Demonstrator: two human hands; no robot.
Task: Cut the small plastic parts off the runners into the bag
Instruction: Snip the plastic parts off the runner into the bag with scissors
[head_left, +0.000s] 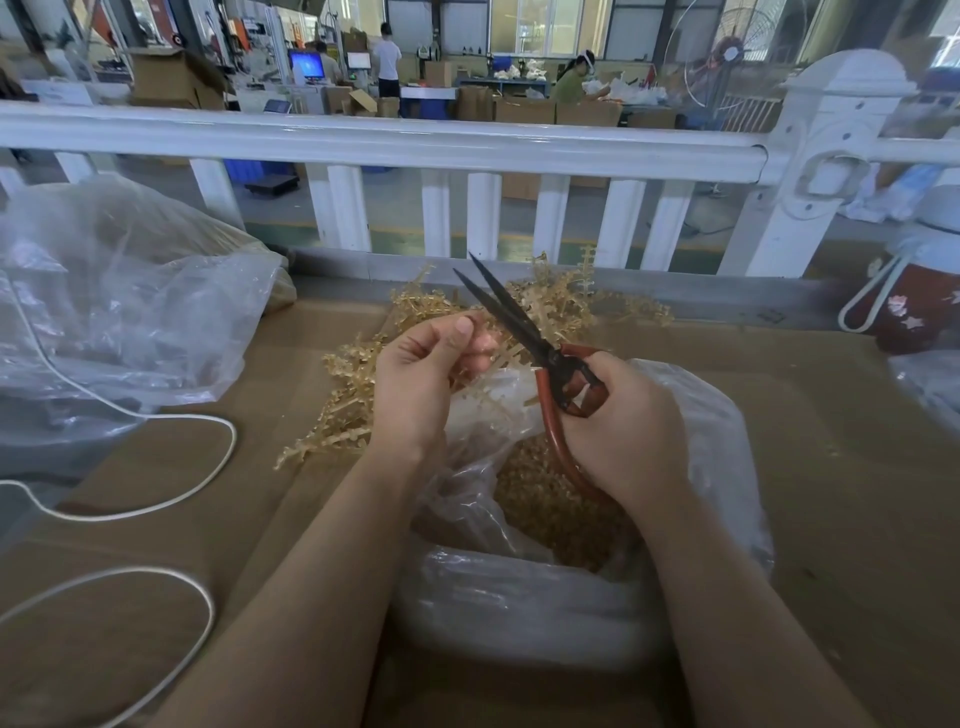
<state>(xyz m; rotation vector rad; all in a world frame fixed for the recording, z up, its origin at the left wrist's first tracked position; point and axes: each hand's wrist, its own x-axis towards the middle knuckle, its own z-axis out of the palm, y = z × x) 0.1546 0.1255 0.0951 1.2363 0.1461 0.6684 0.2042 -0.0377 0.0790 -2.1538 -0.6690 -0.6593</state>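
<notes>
The left hand (426, 374) pinches a tan runner (506, 358) between thumb and curled fingers, holding it above the mouth of the clear plastic bag (519, 597), likely so that whatever is snipped off drops straight in. The right hand (623, 421) grips the red loop handles of the scissors (524, 332), blades parted and angled up beside the runner. Cut parts (550, 499) already lie heaped inside the bag. A tangle of uncut runners (353, 395) sits on the cardboard just behind it, within easy reach of the left hand
</notes>
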